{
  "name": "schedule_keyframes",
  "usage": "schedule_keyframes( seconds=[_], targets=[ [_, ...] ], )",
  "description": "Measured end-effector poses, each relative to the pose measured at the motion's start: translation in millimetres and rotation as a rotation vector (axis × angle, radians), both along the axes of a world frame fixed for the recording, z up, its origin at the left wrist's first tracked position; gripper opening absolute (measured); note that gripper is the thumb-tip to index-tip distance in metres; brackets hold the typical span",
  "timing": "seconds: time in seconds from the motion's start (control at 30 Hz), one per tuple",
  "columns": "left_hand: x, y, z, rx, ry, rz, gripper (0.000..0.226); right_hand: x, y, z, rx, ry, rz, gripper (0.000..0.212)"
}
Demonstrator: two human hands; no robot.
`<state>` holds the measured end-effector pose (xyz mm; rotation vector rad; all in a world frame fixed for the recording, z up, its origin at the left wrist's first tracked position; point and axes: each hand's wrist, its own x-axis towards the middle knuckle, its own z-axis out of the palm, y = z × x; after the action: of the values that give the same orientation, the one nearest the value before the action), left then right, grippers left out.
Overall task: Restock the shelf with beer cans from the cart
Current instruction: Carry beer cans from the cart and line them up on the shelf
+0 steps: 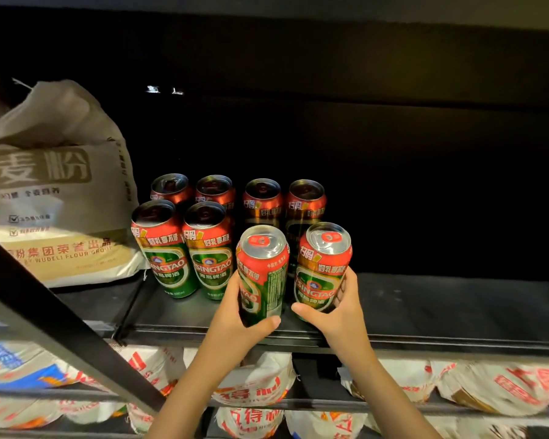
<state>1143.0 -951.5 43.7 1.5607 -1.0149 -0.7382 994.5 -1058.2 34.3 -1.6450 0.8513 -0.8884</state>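
Each hand holds a green and red beer can at the front of a dark shelf point(457, 308). My left hand point(235, 315) grips one beer can point(262, 274) low on its body, thumb across the front. My right hand point(336, 308) grips a second beer can point(322, 267) to the right of it. Both cans stand upright near the shelf's front edge. Several more of these cans point(184, 245) stand in rows behind and to the left. The cart is out of view.
A large beige flour sack point(57, 191) sits on the shelf left of the cans. The shelf stretches dark to the right. Below, lower shelves hold white bags with red print point(257, 384). A black slanted bar point(61, 321) crosses the lower left.
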Motion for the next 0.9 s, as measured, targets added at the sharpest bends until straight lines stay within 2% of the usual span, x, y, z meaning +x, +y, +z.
schedule_keyframes(
  seconds=[0.17, 0.33, 0.53, 0.73, 0.9],
  targets=[
    [8, 0, -19, 0.011, -0.002, 0.048, 0.073, -3, -2, -9, -0.024, 0.041, -0.024, 0.073],
    [-2, -4, -26, -0.063, -0.062, 0.226, 0.067, -6, -2, -7, -0.024, 0.084, 0.034, 0.059],
    [-8, -6, -32, -0.120, -0.206, 0.298, 0.067, -5, 0, -10, 0.000, 0.120, 0.035, 0.067],
    [-16, -10, -33, -0.124, -0.213, 0.432, 0.071, -6, 0, -14, -0.029, 0.098, 0.011, 0.060],
    [-12, -5, -40, -0.113, -0.213, 0.386, 0.069, -8, -2, -14, -0.047, 0.116, 0.033, 0.061]
  ],
)
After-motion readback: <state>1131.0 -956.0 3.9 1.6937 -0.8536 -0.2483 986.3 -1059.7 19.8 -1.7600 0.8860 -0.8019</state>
